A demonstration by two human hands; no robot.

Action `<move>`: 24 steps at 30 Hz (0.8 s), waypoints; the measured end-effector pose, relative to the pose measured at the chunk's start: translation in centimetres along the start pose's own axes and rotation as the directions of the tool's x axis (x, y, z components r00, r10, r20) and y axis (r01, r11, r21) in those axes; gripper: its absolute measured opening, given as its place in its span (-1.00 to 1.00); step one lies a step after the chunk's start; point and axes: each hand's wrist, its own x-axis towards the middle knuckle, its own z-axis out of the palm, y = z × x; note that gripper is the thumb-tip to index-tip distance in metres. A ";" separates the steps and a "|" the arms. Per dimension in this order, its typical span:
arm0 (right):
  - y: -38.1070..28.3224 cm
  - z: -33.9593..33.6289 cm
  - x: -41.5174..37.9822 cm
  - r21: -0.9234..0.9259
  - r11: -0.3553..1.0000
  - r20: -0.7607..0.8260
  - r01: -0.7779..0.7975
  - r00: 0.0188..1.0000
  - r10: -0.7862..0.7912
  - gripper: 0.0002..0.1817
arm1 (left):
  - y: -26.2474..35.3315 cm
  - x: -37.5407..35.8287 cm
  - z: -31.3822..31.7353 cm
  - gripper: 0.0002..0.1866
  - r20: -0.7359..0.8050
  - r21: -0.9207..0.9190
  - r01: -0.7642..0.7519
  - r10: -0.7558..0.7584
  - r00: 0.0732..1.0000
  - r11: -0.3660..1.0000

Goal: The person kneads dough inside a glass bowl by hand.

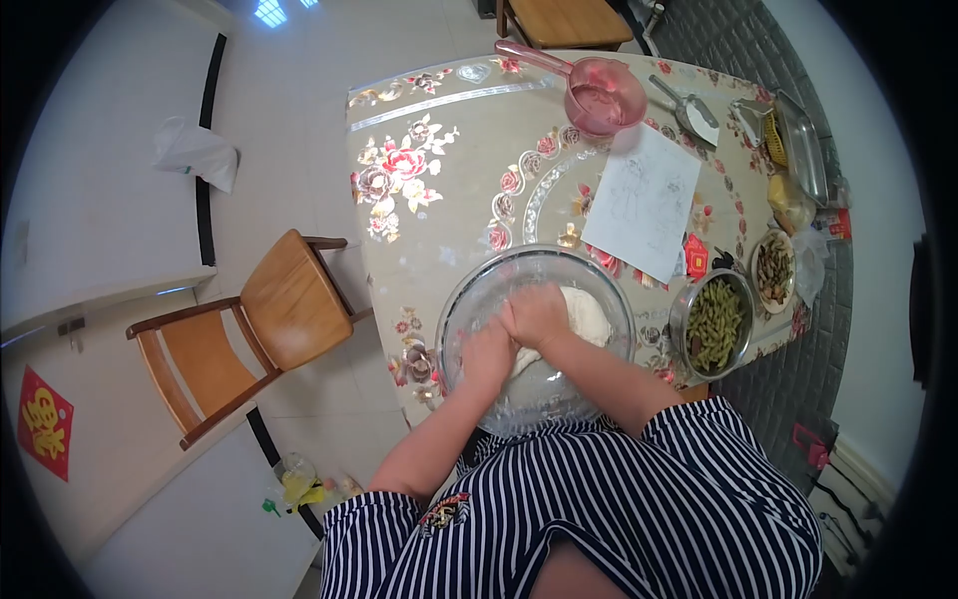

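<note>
A large clear bowl (547, 407) stands at the table edge close to my body, with white dough (587, 316) inside. Both hands are down in the bowl, side by side and touching, on the left part of the dough. My left hand (488, 353) has its fingers curled at the dough. Beside it, my right hand (537, 315) is closed and presses on the dough. Where the fingertips meet the dough is hidden.
A pink ladle (604, 97), a metal scoop (696, 118) and a paper sheet (644, 203) lie beyond the bowl. To the right are a bowl of green pods (714, 324) and a plate (772, 271). A wooden chair (296, 299) stands left.
</note>
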 end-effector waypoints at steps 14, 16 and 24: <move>0.2 -3.2 -1.6 0.448 0.884 -0.055 0.137 0.991 -0.126 -0.63 | 1.3 -3.6 3.3 -0.48 0.567 -0.630 0.627 -0.280 0.774 0.458; 1.4 -6.1 -3.1 0.491 0.857 -0.289 0.155 0.957 -0.007 -0.65 | 1.4 -5.5 0.8 -0.50 0.603 -0.727 0.608 -0.125 0.788 0.320; 4.7 -4.5 -9.9 -0.173 0.983 -0.265 -0.058 0.964 0.010 -0.31 | 2.4 -0.5 -5.6 -0.41 0.009 -0.284 0.007 -0.004 1.000 0.959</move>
